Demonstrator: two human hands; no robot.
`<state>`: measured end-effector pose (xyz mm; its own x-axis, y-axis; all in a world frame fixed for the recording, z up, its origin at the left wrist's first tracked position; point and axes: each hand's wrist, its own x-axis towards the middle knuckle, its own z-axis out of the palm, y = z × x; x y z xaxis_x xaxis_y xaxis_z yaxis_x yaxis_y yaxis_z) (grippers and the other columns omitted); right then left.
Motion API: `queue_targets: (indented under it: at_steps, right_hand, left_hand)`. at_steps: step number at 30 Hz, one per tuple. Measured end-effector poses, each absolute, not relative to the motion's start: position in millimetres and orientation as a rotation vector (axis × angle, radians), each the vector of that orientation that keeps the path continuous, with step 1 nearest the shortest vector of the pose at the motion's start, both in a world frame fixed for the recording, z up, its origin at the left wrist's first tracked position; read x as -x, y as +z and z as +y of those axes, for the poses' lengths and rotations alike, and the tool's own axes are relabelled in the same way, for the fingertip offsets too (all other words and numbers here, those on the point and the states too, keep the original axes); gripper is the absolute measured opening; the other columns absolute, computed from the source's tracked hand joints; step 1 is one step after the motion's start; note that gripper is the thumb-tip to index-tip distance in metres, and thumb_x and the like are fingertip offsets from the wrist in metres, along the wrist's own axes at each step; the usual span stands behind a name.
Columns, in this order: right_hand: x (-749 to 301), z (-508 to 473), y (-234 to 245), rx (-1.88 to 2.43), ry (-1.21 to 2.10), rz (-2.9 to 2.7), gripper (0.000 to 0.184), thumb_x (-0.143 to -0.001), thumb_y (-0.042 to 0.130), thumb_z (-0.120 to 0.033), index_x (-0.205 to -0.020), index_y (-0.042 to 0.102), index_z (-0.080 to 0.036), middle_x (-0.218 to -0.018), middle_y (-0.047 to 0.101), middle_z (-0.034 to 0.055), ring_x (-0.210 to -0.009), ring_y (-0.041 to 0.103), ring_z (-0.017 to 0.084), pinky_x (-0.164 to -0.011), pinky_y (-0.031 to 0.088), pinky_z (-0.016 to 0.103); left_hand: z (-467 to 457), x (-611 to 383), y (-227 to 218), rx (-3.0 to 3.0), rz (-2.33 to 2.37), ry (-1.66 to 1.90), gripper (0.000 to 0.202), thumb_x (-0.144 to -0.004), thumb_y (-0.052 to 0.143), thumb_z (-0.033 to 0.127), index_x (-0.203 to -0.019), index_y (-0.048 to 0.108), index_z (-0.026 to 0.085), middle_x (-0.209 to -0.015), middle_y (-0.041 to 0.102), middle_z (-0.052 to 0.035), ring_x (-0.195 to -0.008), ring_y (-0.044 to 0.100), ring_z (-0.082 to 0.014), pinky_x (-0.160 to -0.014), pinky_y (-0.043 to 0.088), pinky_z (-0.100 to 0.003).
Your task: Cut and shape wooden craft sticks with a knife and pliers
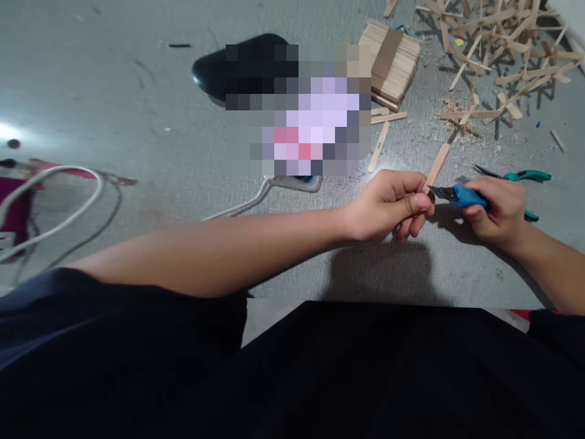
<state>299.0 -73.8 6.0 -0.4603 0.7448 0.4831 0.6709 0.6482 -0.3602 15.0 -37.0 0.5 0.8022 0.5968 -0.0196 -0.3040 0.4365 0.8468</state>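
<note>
Left hand (390, 204) closed, pinching the near end of a flat wooden craft stick (437, 166) between thumb and forefinger, the stick angling up and away over the grey floor (137, 110). Right hand (498, 210) wrapped tight around the blue-handled cutters (459, 195), dark nose pointing left and sitting just beside the pinched end of the stick; whether the blades touch the wood, cannot tell

Likely very light, thin and stiff along its length, yet brittle: probably splitting along the grain or snapping if bent or nipped hard. Dry, matte wood, so little risk of slipping. Best held flat-face between thumb and forefinger, close to the place being cut, fingertips kept clear of the blades; holding far from that spot would probably let it flex and jump

Nearby on the floor: a banded stack of sticks (393, 67) beyond the hands, a few loose sticks (379, 146) beside it, a tangle of glued stick structures (498, 55) with shavings at upper right, green-handled pliers (525, 177) just behind the right hand, a white cable (55, 183) at left
</note>
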Motion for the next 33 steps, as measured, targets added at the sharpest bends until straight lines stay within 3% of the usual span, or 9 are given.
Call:
queue_targets:
  at_steps: [6, 10, 22, 33]
  right_hand:
    - [-302.2, -74.8, 3.1, 1.201, 0.055, -2.246, 0.066, -0.111, 0.054, -0.086, -0.094, 0.074, -0.026, -0.074, 0.072, 0.0025, -0.060, 0.062, 0.018, -0.060, 0.042, 0.036]
    - [-301.2, -75.1, 4.8, 1.158, -0.036, -2.226, 0.060, -0.108, 0.064, -0.083, -0.093, 0.075, -0.025, -0.072, 0.071, 0.0025, -0.058, 0.060, 0.019, -0.059, 0.041, 0.037]
    - [-300.7, -75.0, 4.7, 1.196, -0.068, -2.234, 0.064, -0.110, 0.058, -0.085, -0.090, 0.072, -0.026, -0.071, 0.070, 0.0023, -0.059, 0.060, 0.018, -0.059, 0.042, 0.038]
    - [-299.6, -75.6, 3.0, 1.157, -0.047, -2.171, 0.053, -0.108, 0.069, -0.078, -0.095, 0.073, -0.026, -0.074, 0.072, 0.0027, -0.060, 0.063, 0.019, -0.059, 0.047, 0.038]
  left_hand:
    - [-36.7, -14.6, 3.4, -0.986, 0.355, 0.568, 0.065, -0.091, 0.093, 0.077, -0.089, 0.065, 0.019, -0.062, 0.073, 0.0012, -0.040, 0.063, -0.0083, -0.040, 0.046, -0.017]
    - [-36.7, -14.9, 5.4, -1.002, 0.383, 0.576, 0.067, -0.090, 0.093, 0.080, -0.089, 0.064, 0.019, -0.062, 0.073, 0.0019, -0.040, 0.064, -0.0081, -0.040, 0.046, -0.017]
    - [-37.4, -15.2, 3.3, -1.012, 0.382, 0.575, 0.065, -0.093, 0.091, 0.079, -0.092, 0.064, 0.019, -0.061, 0.072, 0.0021, -0.039, 0.063, -0.0080, -0.040, 0.045, -0.017]
    - [-37.0, -15.7, 7.2, -1.035, 0.420, 0.599, 0.069, -0.090, 0.090, 0.083, -0.089, 0.064, 0.019, -0.059, 0.071, 0.0017, -0.038, 0.062, -0.0085, -0.038, 0.044, -0.018]
